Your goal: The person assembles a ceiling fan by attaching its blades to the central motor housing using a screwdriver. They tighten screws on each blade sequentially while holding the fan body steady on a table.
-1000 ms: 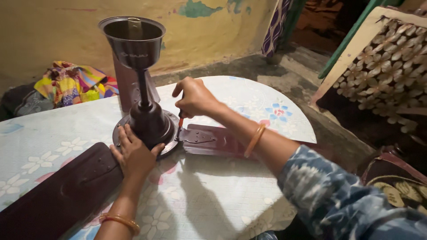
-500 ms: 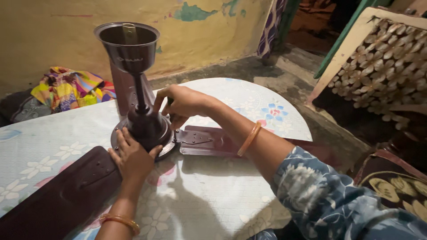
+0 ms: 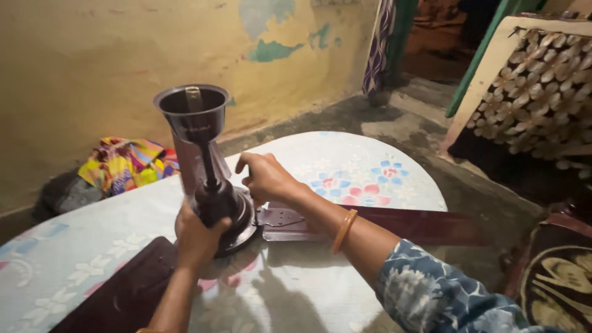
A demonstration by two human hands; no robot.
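Gripping: my left hand (image 3: 196, 237) was clenched around the near side of the fan motor (image 3: 217, 206), palm against its dark dome.
Right hand: my right hand (image 3: 266, 179) was closed in a fist just right of the motor, above the blade bracket; what it gripped was hidden, so I could not tell.
Fan: it stood upright on the tabletop (image 3: 345, 160), rod (image 3: 208, 161) rising to a cup-shaped canopy (image 3: 192, 114).
Blades: one brown blade (image 3: 394, 223) ran right from the motor past the tabletop edge; another blade (image 3: 120, 293) lay toward the lower left.
Around: a bright cloth bundle (image 3: 126, 169) lay on the floor by the yellow wall (image 3: 92, 61).
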